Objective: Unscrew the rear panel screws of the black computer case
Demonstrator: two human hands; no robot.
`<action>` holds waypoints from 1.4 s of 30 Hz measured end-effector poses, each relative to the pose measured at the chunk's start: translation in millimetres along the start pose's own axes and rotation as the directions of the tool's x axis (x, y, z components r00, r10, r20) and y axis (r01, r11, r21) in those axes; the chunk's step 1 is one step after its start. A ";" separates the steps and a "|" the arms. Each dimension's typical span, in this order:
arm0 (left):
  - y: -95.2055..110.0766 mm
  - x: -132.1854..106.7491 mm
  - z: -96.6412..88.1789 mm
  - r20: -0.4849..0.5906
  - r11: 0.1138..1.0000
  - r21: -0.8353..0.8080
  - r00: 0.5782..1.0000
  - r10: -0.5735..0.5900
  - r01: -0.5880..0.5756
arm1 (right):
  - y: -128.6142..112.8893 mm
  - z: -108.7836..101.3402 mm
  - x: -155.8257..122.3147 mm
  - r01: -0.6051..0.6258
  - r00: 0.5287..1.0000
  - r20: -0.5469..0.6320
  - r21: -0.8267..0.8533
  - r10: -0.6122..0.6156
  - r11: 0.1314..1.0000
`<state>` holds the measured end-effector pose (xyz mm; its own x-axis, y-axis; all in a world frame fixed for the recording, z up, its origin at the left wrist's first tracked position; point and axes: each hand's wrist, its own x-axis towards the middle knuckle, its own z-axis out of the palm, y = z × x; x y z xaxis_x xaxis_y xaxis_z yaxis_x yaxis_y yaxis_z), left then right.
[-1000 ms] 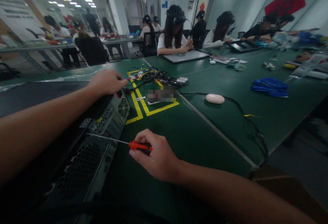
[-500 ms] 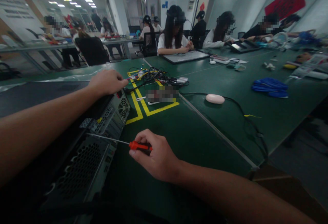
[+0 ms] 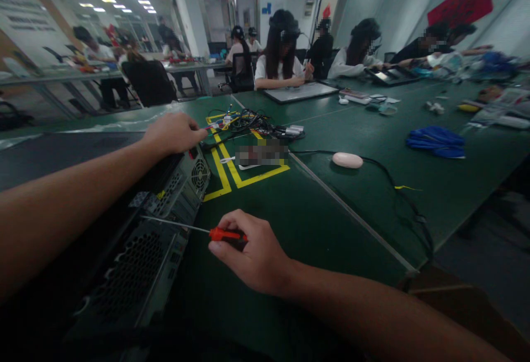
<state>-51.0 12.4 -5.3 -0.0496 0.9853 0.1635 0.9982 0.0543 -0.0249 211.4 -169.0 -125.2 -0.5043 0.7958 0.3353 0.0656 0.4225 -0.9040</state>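
A dark desktop computer case lies on its side at the left, its perforated metal back turned toward my right hand. In my right hand, closed fingers hold a screwdriver by its red and black handle. The long thin shaft points left, and its tip meets the upper edge of the case's back panel; the screw itself is too small to make out. My left hand rests on the far top corner of the case, with fingers curled over the edge and partly hidden. My left forearm crosses above the case.
Past the case lies a tangle of cables on the green table, beside yellow tape. A pixelated item sits near it. A pale pink oval object, a black cord and a blue bundle lie rightward. Other people work behind.
Both hands and the screwdriver are almost where they were; the handle has shifted very slightly right. A co-worker across the table has raised a hand a little.
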 end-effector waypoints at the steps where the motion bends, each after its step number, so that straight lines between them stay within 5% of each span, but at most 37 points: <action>1: -0.2 0.1 0.5 -0.006 1.000 -0.001 1.000 -0.006 0.006 | 0.2 0.2 -0.2 -0.001 1.000 -0.005 -0.002 0.001 1.000; 30: -2.3 2.4 2.0 -0.016 1.000 -0.003 1.000 0.008 -0.008 | 2.4 3.5 -0.2 -0.064 0.997 0.038 0.073 0.061 0.995; 42: -1.3 1.4 0.2 -0.020 1.000 -0.015 1.000 0.000 -0.001 | 0.8 0.7 0.5 0.036 0.999 -0.003 0.000 -0.036 0.999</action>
<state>-52.4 13.8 -5.3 -0.0485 0.9819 0.1832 0.9986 0.0513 -0.0105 210.7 -168.6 -125.9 -0.5035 0.7813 0.3689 0.0474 0.4513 -0.8911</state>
